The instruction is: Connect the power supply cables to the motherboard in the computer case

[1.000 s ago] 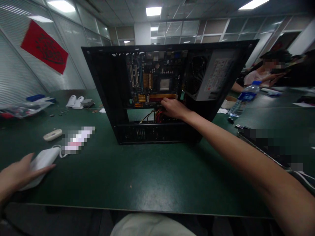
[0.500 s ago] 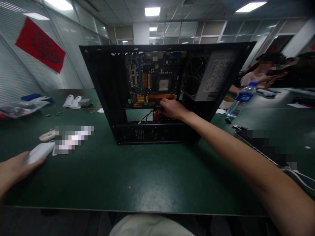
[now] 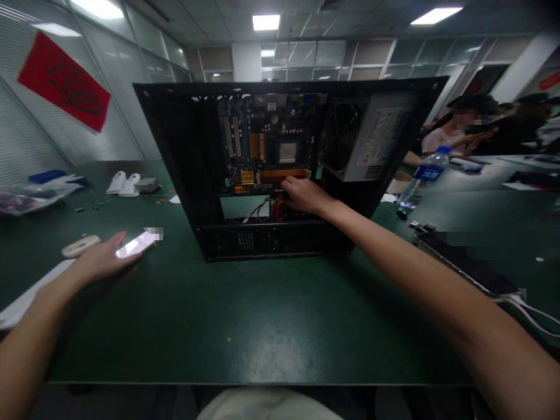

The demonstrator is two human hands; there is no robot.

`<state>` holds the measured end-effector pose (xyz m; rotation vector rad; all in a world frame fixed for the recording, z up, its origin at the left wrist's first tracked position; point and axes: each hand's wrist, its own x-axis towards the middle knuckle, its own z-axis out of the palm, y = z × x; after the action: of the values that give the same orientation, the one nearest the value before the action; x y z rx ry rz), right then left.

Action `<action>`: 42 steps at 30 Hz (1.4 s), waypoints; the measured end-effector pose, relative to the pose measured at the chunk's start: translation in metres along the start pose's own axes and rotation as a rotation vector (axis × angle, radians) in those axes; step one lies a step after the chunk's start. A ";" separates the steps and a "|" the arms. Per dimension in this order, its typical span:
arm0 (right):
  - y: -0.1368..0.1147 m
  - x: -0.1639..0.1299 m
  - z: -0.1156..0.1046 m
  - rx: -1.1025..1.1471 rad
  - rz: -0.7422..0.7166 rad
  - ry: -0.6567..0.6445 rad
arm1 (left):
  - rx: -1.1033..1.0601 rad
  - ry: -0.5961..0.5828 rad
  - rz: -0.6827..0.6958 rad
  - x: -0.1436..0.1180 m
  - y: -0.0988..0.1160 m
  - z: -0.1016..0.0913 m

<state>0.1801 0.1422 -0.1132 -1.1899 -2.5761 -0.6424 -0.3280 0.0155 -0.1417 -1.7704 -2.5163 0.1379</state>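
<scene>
A black computer case point(image 3: 389, 87) stands open toward me on the green table. Inside show a motherboard point(image 3: 245, 125) and a grey power supply point(image 3: 380, 137) with a fan. My right hand point(image 3: 301, 194) reaches in below the orange memory slots point(image 3: 282, 175). Its fingers are curled by a bundle of red and black cables point(image 3: 278, 209); what the fingertips hold is hidden. Over at the left, my left hand point(image 3: 102, 254) grips the near end of a phone point(image 3: 137, 244) with a bright screen, thumb and fingers along its edges. Under my left forearm lies a long white object point(image 3: 32, 294).
Beside the left hand is a cream oval object point(image 3: 81, 246). White shoe-like items point(image 3: 123, 184) and a plastic bag point(image 3: 39, 195) sit farther back. To the right are a water bottle point(image 3: 424, 178) and a dark flat device point(image 3: 468, 262) with white cables. Another person point(image 3: 446, 137) sits beyond.
My left hand has let go of a white box-like object and moved right onto the phone. My right hand stays at the cables inside the case. The view has shifted slightly.
</scene>
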 end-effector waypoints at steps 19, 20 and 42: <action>-0.001 0.000 -0.002 0.056 0.000 0.002 | -0.053 -0.045 -0.142 -0.009 0.024 -0.012; 0.000 0.000 -0.002 0.063 0.003 0.002 | -0.051 -0.049 -0.151 -0.008 0.024 -0.012; 0.007 0.004 0.007 0.061 -0.015 0.033 | -0.031 0.276 0.841 -0.059 0.281 -0.119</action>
<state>0.1825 0.1520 -0.1154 -1.1324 -2.5605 -0.5771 -0.0329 0.0589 -0.0542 -2.5213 -1.4705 -0.1055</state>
